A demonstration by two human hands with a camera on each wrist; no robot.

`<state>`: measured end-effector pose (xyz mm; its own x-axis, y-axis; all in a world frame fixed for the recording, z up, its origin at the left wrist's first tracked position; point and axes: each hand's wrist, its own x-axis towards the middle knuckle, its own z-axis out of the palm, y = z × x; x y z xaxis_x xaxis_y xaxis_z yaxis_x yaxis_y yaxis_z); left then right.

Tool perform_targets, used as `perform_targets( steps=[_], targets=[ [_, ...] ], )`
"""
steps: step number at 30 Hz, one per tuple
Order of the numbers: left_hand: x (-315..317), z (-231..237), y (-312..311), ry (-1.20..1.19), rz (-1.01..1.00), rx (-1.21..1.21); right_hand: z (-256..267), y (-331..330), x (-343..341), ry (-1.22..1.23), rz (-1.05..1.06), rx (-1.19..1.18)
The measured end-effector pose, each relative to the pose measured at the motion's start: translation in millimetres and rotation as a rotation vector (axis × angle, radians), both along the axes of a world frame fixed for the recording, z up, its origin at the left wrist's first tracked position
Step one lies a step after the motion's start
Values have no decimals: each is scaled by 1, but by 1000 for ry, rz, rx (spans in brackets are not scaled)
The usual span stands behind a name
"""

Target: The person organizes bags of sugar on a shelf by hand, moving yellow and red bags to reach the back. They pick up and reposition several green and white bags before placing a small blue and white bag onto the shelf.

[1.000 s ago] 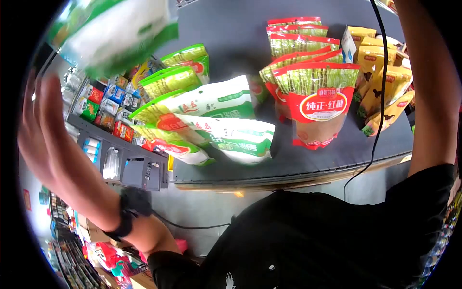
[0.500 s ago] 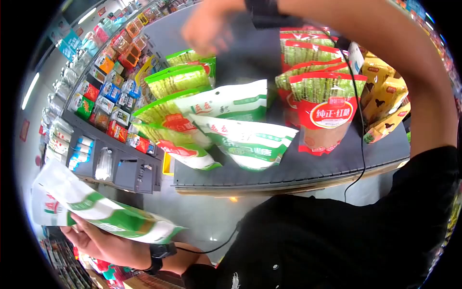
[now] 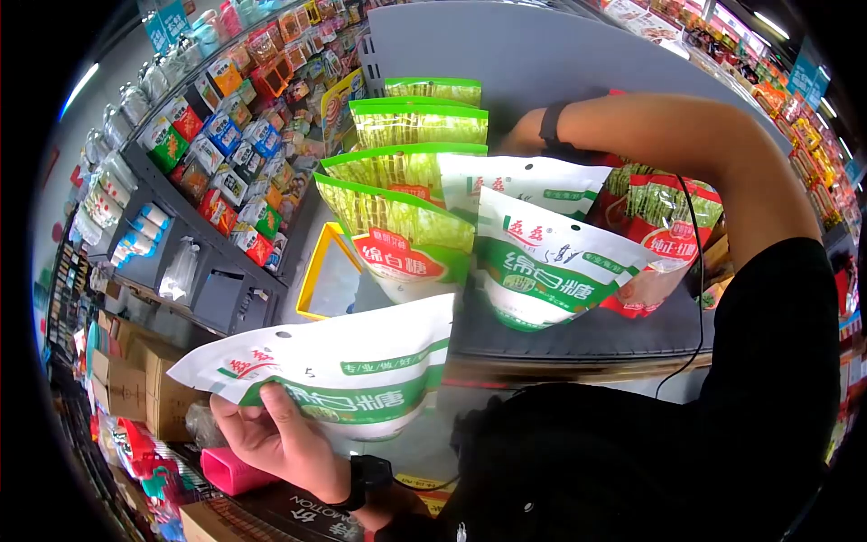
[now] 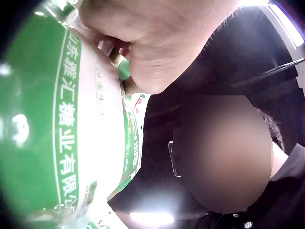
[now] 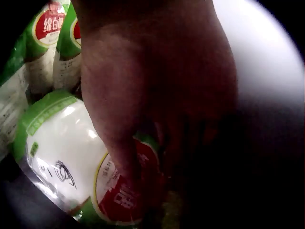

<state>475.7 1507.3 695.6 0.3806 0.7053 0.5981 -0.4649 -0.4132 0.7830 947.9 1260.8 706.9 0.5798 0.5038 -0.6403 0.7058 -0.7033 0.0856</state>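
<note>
A white and green bag of sugar (image 3: 379, 361) is in my left hand (image 3: 280, 443), gripped with the thumb over its front and the fingers behind. In the left wrist view, my curled hand (image 4: 157, 43) is at the edge of this bag (image 4: 95, 109). Beyond two similar white bags (image 3: 551, 280), my right hand (image 3: 524, 135) reaches down to the shelf, mostly hidden. The right wrist view puts this hand (image 5: 157, 81) over a lying white and green sugar bag (image 5: 62, 143), its fingers at the red label. Shadow hides their tips, so I cannot tell whether they grip.
Green-topped sugar bags (image 3: 397, 226) stand in a row left of the white ones. Red brown-sugar bags (image 3: 664, 221) are on the right. A black cable (image 3: 697, 271) hangs beside my right arm. Shelves of small packets (image 3: 226, 135) and a yellow frame (image 3: 312, 271) are to the left.
The left hand has brought its bag from the far left toward the shelf front, its printed face now showing. My right hand has moved down behind the white bags. The view has shifted.
</note>
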Motion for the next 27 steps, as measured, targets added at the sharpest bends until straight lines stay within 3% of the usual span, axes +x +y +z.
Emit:
perform_targets(
  steps=[5, 7, 10, 13, 16, 17, 18, 20, 22, 24, 27],
  targets=[
    [9, 4, -8, 31, -43, 1, -1, -9, 1, -66, -78, 79],
    [8, 3, -7, 39, -92, 6, -28, -6, 35, 18, 58, 78],
    [10, 4, -13, 76, -89, 13, -32, 4, 31, 162, 172, 179],
    [8, 2, -14, 88, -101, 31, -59, 8, 61, 26, 393, -48],
    [4, 3, -16, 102, -118, 32, 3, 9, -14, -79, 24, 249],
    [3, 5, -17, 108, -128, 34, 40, 21, -48, -126, 29, 50],
    [4, 6, -18, 90, -123, 39, 49, 11, -52, -238, 145, 185],
    [7, 7, -21, 58, -118, 52, 65, 6, -6, -169, 361, 120],
    [9, 10, -24, 60, -120, 63, 103, 18, -36, -376, 284, -49],
    [11, 12, -26, 56, -133, 76, 151, 13, -56, -374, 243, -73],
    [10, 16, -27, 56, -166, 99, 180, 10, -43, -379, 262, -184]
  ],
)
